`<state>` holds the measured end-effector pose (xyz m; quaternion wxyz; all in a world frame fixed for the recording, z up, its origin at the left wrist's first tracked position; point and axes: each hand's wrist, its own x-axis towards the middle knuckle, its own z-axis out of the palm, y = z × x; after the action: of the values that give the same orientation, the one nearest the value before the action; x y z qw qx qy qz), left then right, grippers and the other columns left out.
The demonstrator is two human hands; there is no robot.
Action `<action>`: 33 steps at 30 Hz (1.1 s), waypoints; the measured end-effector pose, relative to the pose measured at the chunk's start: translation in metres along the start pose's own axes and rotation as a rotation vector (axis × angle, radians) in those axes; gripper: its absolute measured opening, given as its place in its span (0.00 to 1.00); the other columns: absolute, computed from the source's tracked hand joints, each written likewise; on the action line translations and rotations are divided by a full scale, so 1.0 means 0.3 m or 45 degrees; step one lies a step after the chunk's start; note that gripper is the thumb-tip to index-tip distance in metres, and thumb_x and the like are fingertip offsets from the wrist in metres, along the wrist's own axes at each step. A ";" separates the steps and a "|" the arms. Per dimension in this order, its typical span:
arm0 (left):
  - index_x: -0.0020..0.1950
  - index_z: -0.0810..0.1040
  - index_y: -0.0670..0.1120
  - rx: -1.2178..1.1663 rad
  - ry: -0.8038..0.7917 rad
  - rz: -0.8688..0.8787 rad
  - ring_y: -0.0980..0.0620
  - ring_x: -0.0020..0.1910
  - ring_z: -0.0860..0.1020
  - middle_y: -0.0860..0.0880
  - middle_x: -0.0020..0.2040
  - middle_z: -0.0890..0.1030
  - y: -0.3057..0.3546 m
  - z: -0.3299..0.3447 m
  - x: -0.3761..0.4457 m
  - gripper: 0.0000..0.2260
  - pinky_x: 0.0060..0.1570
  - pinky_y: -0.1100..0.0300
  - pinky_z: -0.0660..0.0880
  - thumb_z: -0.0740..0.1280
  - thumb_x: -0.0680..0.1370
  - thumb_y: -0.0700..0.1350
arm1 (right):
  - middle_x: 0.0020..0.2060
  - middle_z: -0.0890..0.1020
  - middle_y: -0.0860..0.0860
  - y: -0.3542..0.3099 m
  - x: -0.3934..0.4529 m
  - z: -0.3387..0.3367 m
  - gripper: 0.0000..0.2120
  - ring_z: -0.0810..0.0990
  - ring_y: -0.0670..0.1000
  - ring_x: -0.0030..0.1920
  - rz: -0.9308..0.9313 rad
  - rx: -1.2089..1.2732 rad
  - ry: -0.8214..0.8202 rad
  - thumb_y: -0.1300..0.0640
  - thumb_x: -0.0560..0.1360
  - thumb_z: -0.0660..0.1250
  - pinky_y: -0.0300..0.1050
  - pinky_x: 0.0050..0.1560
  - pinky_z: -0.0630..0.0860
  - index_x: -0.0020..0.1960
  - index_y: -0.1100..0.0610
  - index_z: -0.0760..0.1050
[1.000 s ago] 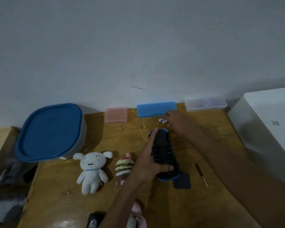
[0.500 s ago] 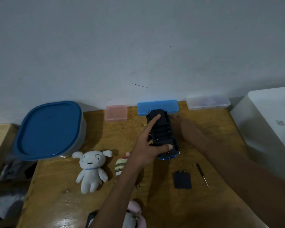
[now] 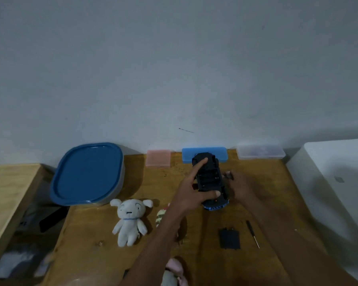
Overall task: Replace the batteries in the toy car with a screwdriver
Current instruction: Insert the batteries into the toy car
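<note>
While the left hand [image 3: 191,195] holds the toy car [image 3: 210,180] upside down above the middle of the desk [image 3: 103,254], its thumb lies across the near end of the dark underside and its forefinger stretches up to the far end. The open battery bay faces up, and I cannot tell whether any cells sit in it. Just to the right of the car, the right hand [image 3: 239,187] has its fingers curled around something small; what it is I cannot make out. Nearer the front edge lie the black battery cover [image 3: 229,238] and, just beside it on the right, the screwdriver [image 3: 252,234], both flat on the wood. Along the back edge stand a pink box [image 3: 158,161], a blue box [image 3: 205,154] partly behind the car, and a clear box [image 3: 260,154]. A blue-lidded container [image 3: 87,174] fills the back left corner, with a white plush toy [image 3: 129,220] in front of it.
</note>
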<state>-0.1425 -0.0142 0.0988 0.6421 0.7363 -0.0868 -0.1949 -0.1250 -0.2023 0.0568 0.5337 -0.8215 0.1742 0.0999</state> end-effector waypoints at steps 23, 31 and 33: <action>0.79 0.59 0.60 0.137 -0.025 0.118 0.51 0.68 0.73 0.58 0.70 0.69 0.233 -0.013 -0.059 0.45 0.62 0.61 0.78 0.80 0.70 0.43 | 0.32 0.80 0.48 -0.391 -0.291 -0.092 0.14 0.78 0.47 0.34 -0.384 -0.072 0.639 0.51 0.72 0.76 0.38 0.30 0.69 0.38 0.56 0.73; 0.80 0.56 0.63 0.208 -0.064 0.125 0.48 0.68 0.74 0.54 0.74 0.69 0.206 -0.021 -0.075 0.49 0.65 0.51 0.77 0.82 0.67 0.48 | 0.37 0.81 0.49 -0.371 -0.324 -0.051 0.14 0.80 0.48 0.35 -0.413 -0.275 0.656 0.46 0.75 0.72 0.42 0.30 0.77 0.43 0.53 0.72; 0.80 0.56 0.63 0.231 -0.055 0.115 0.49 0.68 0.74 0.53 0.75 0.70 0.209 -0.022 -0.080 0.50 0.65 0.50 0.77 0.82 0.67 0.47 | 0.39 0.81 0.50 -0.373 -0.323 -0.046 0.13 0.81 0.50 0.37 -0.390 -0.290 0.632 0.46 0.76 0.72 0.45 0.32 0.79 0.44 0.54 0.73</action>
<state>-0.1539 -0.0092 0.1652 0.5789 0.7824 -0.1510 -0.1729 -0.1706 -0.1562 0.1906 0.3883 -0.8920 0.1611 -0.1665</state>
